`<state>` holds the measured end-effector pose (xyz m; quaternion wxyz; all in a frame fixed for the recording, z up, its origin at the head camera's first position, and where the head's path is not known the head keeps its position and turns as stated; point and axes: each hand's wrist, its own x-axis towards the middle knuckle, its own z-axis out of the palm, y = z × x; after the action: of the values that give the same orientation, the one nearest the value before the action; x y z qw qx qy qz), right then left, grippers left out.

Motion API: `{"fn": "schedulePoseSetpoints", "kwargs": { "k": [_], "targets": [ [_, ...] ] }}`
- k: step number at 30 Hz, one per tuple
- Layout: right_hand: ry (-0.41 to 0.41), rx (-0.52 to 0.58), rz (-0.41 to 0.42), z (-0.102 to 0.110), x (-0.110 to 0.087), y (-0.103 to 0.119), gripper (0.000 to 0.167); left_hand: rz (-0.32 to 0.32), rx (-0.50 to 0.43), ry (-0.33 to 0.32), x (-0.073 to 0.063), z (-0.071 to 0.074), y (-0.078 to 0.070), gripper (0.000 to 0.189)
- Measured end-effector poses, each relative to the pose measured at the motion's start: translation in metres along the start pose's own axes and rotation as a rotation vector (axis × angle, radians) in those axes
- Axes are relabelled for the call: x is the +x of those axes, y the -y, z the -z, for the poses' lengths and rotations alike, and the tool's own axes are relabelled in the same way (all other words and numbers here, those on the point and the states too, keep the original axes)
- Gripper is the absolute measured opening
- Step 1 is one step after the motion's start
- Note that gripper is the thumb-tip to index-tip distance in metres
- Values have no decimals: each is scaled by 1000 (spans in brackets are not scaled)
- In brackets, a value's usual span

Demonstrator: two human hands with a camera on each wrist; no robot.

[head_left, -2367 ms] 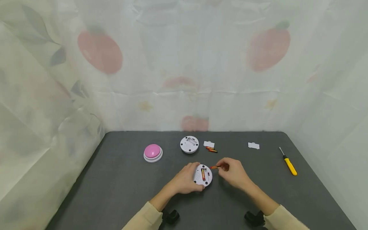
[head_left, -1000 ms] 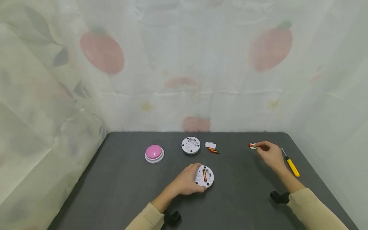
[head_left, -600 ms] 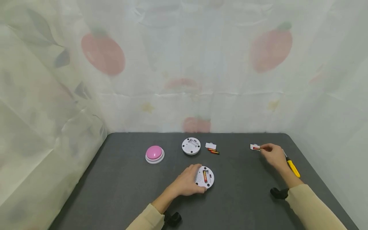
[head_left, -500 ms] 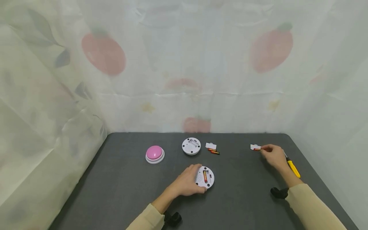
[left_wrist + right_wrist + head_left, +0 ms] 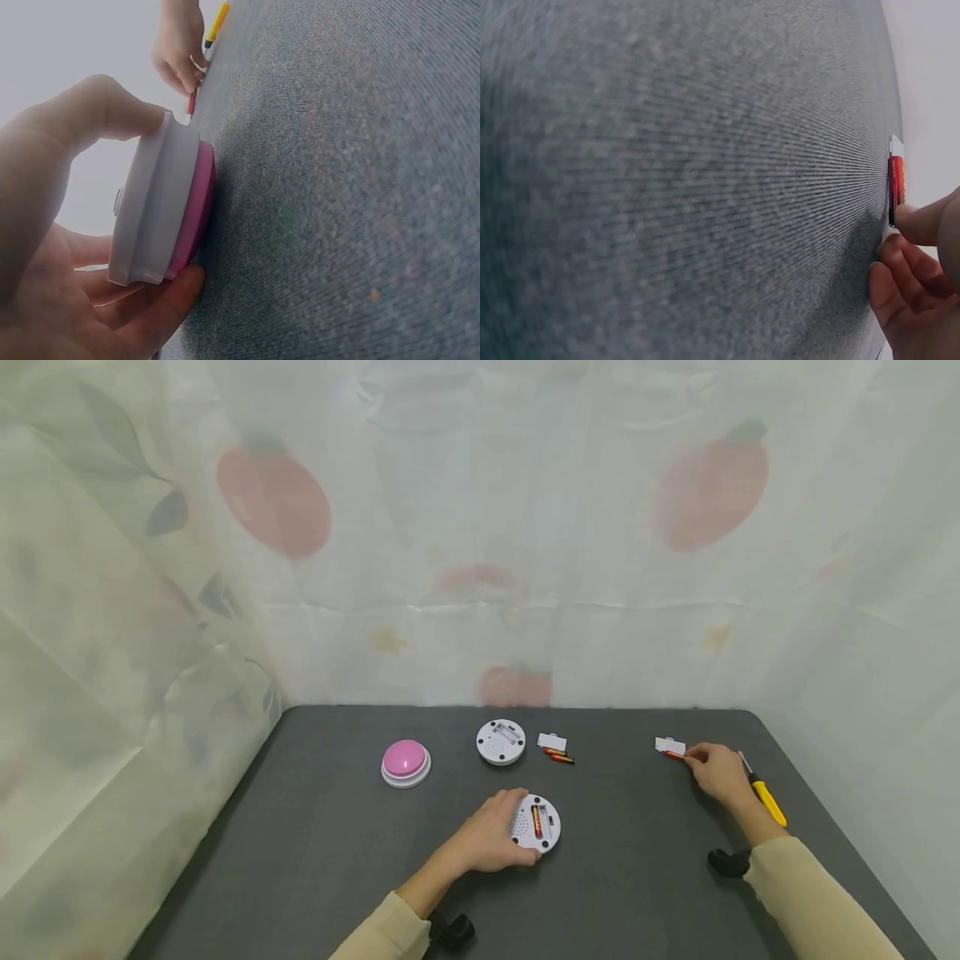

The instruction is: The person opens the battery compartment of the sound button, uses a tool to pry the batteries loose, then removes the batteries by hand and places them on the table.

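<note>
My left hand (image 5: pixel 491 835) grips a round white push button (image 5: pixel 538 825) by its sides, thumb on one side and fingers on the other. It is upside down, the pink dome (image 5: pixel 196 206) facing the table in the left wrist view. One red-and-black battery (image 5: pixel 536 822) lies in its open compartment, with a bare slot beside it. Far to the right, my right hand (image 5: pixel 720 774) pinches another battery (image 5: pixel 673 755) by one end, low at the table. This battery is at the near edge of a small white battery cover (image 5: pixel 670 744); whether they touch I cannot tell.
A second upturned button (image 5: pixel 501 742) with bare compartment stands at the back. Right of it lie another battery cover (image 5: pixel 552 741) and two batteries (image 5: pixel 562 759). A pink-topped button (image 5: pixel 405 760) sits upright at left. A yellow-handled screwdriver (image 5: pixel 768 802) lies beside my right hand.
My right hand has carried the battery from beside the held button to the cover at right, then drawn it slightly nearer, off the cover's face. My left hand keeps its hold.
</note>
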<state>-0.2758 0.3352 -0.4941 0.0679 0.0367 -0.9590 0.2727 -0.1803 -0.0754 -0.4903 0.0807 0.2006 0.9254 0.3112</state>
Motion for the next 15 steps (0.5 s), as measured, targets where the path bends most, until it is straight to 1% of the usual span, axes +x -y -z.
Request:
{"fn": "schedulePoseSetpoints", "kwargs": {
  "k": [3, 7, 11, 15],
  "targets": [
    [2, -31, -2, -1, 0, -1, 21, -2, 2, -2, 0, 0, -1, 91],
    [-17, -40, 9, 1, -1, -1, 22, -11, 4, -4, 0, 0, -2, 90],
    [-70, 0, 18, 5, -5, 4, 22, -13, 4, -2, 0, 0, -2, 90],
    [-127, 54, 41, 12, -7, 14, 23, -13, 11, 0, 0, 0, -1, 92]
  ]
}}
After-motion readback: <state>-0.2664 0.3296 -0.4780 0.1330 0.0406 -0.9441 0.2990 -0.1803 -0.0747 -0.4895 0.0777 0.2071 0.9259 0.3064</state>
